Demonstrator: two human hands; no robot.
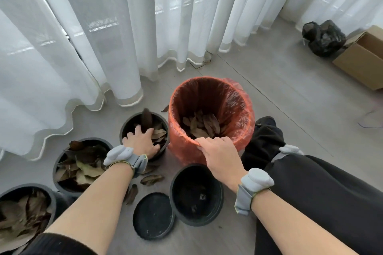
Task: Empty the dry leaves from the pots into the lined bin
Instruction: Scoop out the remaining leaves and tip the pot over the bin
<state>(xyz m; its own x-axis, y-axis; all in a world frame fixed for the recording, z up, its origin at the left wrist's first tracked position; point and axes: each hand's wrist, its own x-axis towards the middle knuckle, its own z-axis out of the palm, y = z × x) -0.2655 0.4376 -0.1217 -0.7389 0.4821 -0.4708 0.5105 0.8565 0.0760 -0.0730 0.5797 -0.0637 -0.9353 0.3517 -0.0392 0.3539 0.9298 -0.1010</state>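
A bin (238, 114) lined with an orange bag stands on the floor, with some dry leaves (202, 125) at its bottom. My right hand (217, 151) grips the bin's near rim. Left of the bin is a black pot (132, 124) with dry leaves; my left hand (142, 141) is inside it, fingers spread over the leaves. Two more black pots full of leaves sit at the left (62, 163) and far lower left (49, 196). An emptied black pot (217, 192) stands below the bin.
A black saucer (153, 215) lies beside the emptied pot. Loose leaves (151, 179) lie on the grey floor. White curtains (124, 37) hang behind. A black bag (323, 37) and a cardboard box (364, 58) are at the far right. My legs (310, 182) fill the lower right.
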